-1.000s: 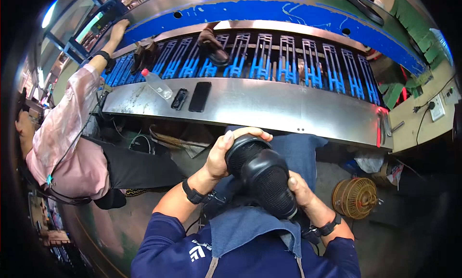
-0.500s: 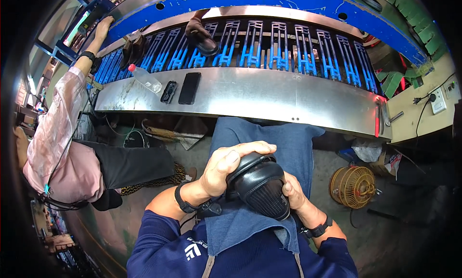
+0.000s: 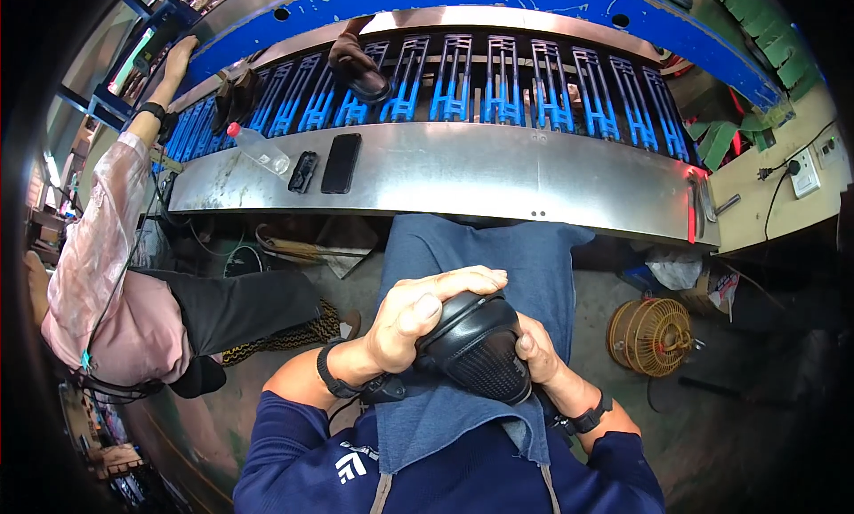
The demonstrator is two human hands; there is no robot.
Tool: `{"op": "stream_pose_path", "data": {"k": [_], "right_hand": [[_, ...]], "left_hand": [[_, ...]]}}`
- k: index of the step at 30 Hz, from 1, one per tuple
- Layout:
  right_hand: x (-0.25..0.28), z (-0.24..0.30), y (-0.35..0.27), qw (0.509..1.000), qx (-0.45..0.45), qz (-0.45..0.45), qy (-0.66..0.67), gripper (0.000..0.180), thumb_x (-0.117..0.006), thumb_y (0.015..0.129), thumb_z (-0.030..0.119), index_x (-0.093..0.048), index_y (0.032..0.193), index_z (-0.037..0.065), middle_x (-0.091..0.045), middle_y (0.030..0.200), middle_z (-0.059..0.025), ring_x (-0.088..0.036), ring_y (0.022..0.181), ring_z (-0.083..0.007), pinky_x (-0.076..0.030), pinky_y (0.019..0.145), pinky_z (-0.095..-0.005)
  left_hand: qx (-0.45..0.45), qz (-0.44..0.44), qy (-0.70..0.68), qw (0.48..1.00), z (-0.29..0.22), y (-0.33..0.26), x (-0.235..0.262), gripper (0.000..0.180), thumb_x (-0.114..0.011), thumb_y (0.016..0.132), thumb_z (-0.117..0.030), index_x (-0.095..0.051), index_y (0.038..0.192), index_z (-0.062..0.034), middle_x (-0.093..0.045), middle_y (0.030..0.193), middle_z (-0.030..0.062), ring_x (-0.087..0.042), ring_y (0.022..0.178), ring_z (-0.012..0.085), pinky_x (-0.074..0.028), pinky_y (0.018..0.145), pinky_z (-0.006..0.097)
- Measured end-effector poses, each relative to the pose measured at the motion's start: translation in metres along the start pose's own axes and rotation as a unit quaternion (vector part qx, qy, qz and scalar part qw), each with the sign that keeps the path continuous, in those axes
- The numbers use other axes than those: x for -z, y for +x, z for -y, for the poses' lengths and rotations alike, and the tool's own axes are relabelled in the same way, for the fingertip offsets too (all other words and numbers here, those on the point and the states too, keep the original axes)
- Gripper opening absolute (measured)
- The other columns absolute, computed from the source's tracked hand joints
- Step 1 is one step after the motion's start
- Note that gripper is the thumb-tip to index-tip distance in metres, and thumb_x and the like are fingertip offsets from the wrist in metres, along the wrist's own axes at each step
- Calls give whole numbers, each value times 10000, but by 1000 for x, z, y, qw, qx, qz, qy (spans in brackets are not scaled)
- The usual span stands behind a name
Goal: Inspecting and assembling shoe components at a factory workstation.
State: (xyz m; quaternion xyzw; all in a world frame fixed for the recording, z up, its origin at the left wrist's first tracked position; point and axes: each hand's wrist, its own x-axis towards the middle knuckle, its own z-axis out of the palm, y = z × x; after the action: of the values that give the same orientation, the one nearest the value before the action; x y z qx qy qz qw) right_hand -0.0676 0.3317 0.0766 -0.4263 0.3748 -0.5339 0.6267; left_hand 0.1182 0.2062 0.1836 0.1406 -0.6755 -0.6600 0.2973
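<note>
Black shoe (image 3: 476,345) sits in the lap over a blue apron (image 3: 498,265), near side of the steel bench (image 3: 498,171). Left hand (image 3: 418,314) curls over its top, right hand (image 3: 538,349) cups its right side, both closed on it.

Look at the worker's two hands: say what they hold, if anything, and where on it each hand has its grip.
A black shoe, held over the lap. The left hand wraps over its upper end; the right hand has its grip on the shoe's right side.
</note>
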Motion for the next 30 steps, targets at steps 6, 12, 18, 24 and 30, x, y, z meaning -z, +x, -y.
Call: {"op": "stream_pose_path", "data": {"k": [6,12,18,24,30], "right_hand": [[-4,-2,-2,998,6,6,63,869,-584,885,674,-554,1284,-97,-669,1129,-155,-636,1027,-188,-497,892,-311],[3,-9,-7,999,5,21,45,900,-591,872,697,-541,1298,-94,-675,1117,-148,-644,1005,-184,-497,880,-308],[7,-2,-5,999,-11,-6,36,956,-539,880,738,-504,1345,-97,-646,1201,-161,-621,1086,-203,-480,931,-319],[13,-18,-9,995,-29,-17,94,940,-517,901,724,-474,1373,-88,-613,1262,-165,-592,1144,-208,-469,976,-330],[7,-4,0,951,18,-88,295,787,-321,1016,625,-343,1512,15,-471,1475,-188,-508,1325,-319,-401,1137,-444]], "left_hand": [[-10,33,18,999,1,-5,-1,626,-283,1003,-406,-588,1253,80,-584,1310,315,-532,1270,438,-387,1097,515],[42,41,-11,998,-10,-18,-14,665,-273,1042,-429,-428,1421,94,-473,1439,313,-436,1384,408,-333,1150,437],[-69,72,274,957,-32,-6,0,718,-759,849,-145,-403,1426,93,-502,1394,344,-567,1265,421,-466,1048,426],[-161,-43,334,928,3,-4,-21,835,-767,831,-129,-300,1477,119,-524,1373,340,-623,1189,413,-516,982,429],[-94,-47,207,973,32,13,-36,1017,-849,791,-183,-200,1517,108,-478,1438,299,-529,1314,374,-414,1101,402]]}}
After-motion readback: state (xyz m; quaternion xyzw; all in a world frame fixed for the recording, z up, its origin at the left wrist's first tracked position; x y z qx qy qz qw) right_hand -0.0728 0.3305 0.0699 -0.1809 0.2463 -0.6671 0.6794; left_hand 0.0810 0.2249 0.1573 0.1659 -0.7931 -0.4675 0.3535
